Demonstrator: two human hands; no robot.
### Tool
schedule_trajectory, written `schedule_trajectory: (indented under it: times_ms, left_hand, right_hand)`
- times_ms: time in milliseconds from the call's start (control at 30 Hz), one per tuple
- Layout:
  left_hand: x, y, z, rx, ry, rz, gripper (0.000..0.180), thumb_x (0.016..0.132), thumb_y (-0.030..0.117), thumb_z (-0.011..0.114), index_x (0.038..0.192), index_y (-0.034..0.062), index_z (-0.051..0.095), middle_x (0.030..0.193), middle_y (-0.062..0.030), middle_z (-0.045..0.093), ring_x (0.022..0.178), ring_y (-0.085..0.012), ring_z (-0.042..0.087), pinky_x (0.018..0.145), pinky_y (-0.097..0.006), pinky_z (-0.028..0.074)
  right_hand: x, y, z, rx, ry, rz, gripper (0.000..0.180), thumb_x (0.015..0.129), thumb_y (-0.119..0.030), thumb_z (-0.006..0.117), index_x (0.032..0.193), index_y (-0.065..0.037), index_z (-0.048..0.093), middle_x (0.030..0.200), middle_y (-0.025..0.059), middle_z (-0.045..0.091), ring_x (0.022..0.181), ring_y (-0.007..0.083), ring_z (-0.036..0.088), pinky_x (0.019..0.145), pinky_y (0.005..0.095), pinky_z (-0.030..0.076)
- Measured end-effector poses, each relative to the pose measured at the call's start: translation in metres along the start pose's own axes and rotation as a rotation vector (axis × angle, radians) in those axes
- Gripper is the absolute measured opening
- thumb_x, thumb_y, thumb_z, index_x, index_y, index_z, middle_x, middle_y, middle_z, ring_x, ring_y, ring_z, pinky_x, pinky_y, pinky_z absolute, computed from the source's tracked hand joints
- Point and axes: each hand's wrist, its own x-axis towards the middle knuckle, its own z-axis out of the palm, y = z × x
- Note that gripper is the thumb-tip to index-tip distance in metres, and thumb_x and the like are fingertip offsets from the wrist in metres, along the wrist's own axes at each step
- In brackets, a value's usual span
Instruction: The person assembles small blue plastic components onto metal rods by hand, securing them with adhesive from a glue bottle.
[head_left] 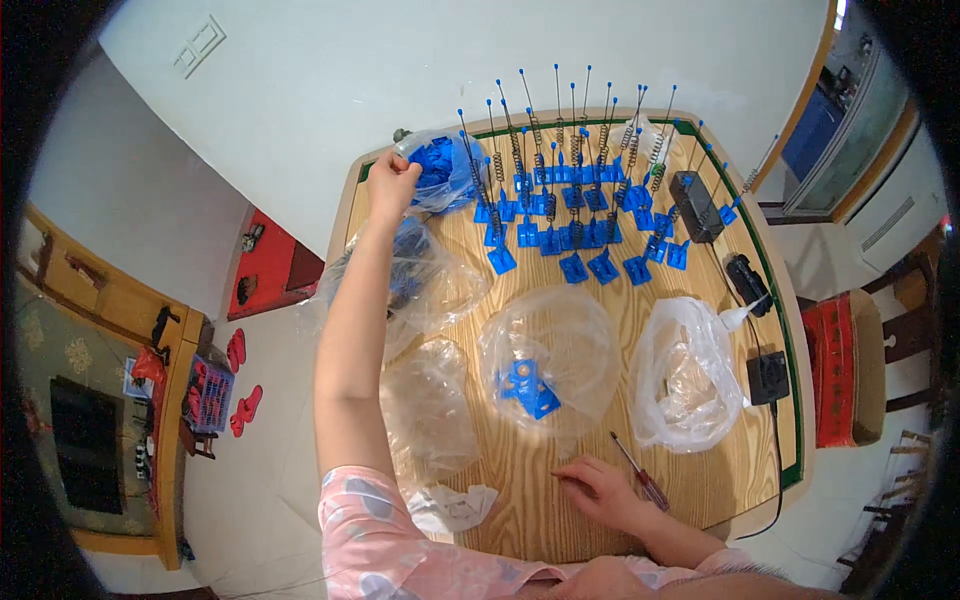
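Your left hand [391, 186] was just left of the spring stands [575, 237], at the mouth of the full bag [445, 198] with the blue parts [434, 160] inside. Its thumb and fingers were drawn nearly together; you could have had film, a part or nothing there, I cannot tell. Your right hand [605, 492] lay well nearer you than the stands, fingers loosely bent, nothing visible in them, though the tips were too small to be sure. The screwdriver [638, 468] also lay on the stands' near side. You seemed to be fetching parts; the next move called for a clean pinch, free of loose film.
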Motion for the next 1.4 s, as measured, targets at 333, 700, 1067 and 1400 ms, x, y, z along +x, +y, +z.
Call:
schedule_trajectory:
  times_ms: [333, 700, 1067, 1400]
  left_hand:
    - [-0.233, 0.121, -0.081, -0.67, -0.519, -0.171, 0.026, 0.082, 0.002, 0.056, 0.107, 0.0008, 0.053, 0.084, -0.0092, 0.064, 0.068, -0.0155, 0.062, 0.054, -0.024, 0.048]
    - [-0.476, 0.076, -0.015, -0.875, -0.369, -0.544, 0.014, 0.083, 0.003, 0.057, 0.096, -0.0021, 0.056, 0.078, -0.0097, 0.063, 0.056, -0.0156, 0.061, 0.046, -0.024, 0.049]
    - [-0.484, 0.084, -0.009, -0.731, -0.23, -0.358, 0.018, 0.082, 0.004, 0.059, 0.099, 0.0004, 0.057, 0.074, -0.0078, 0.062, 0.054, -0.0115, 0.057, 0.045, -0.023, 0.045]
    - [-0.481, 0.094, -0.01, -0.093, 0.081, 0.222, 0.017, 0.078, 0.01, 0.064, 0.094, 0.0024, 0.062, 0.082, -0.0098, 0.059, 0.064, -0.0125, 0.055, 0.055, -0.024, 0.042]
  right_hand:
    - [-0.004, -0.003, 0.004, -0.082, 0.083, 0.008, 0.017, 0.081, -0.008, 0.055, 0.097, -0.005, 0.058, 0.084, 0.0137, 0.056, 0.074, 0.0283, 0.057, 0.066, 0.0345, 0.046]
    - [0.062, 0.01, -0.019, -0.446, 0.36, -0.183, 0.014, 0.077, -0.012, 0.059, 0.088, -0.004, 0.059, 0.081, 0.0119, 0.057, 0.077, 0.0292, 0.058, 0.067, 0.0369, 0.046]
    - [0.103, 0.015, -0.008, -0.936, 0.199, -0.131, 0.013, 0.069, -0.012, 0.057, 0.078, -0.003, 0.059, 0.087, 0.0147, 0.056, 0.09, 0.0319, 0.055, 0.074, 0.0412, 0.046]
    - [0.026, 0.005, 0.004, 0.29, 0.441, 0.036, 0.022, 0.08, -0.01, 0.06, 0.099, -0.001, 0.061, 0.087, 0.0097, 0.062, 0.071, 0.0169, 0.06, 0.065, 0.0288, 0.048]
